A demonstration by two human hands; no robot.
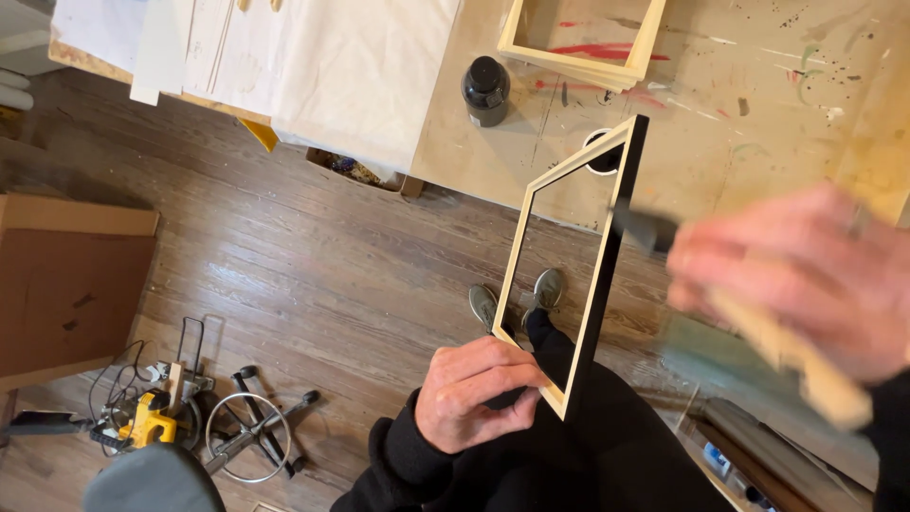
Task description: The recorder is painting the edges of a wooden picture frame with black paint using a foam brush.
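Left hand (479, 391) at the lower middle of the frame is clamped on the bottom corner of the wooden frame (578, 265), fingers curled around the pale inner edge, holding it up off the bench so it stands tilted in mid-air over the floor. The frame's outer face is already black, the inner side still bare wood. Right hand (801, 275), over on the right edge, is closed around a brush handle (787, 351), with the dark brush tip (645, 228) touching or just beside the black outer edge about halfway up. It's blurry there, so I can't tell exactly where the bristles land.

My take on doing this bit well: keep the holding fingers on the unpainted inner lip only, so no prints end up in wet black. Long strokes along the edge rather than dabs, and go light near the lip so black doesn't creep onto the pale side. Rotating the frame with the holding hand beats reaching around with the brush.

The dark bottle (485, 90) sits on the paint-splattered workbench (758, 123) at upper middle, near a second bare frame (578, 43) at the top. Cardboard box (71, 284) at left, power tool (142, 417) lower left on the floor.
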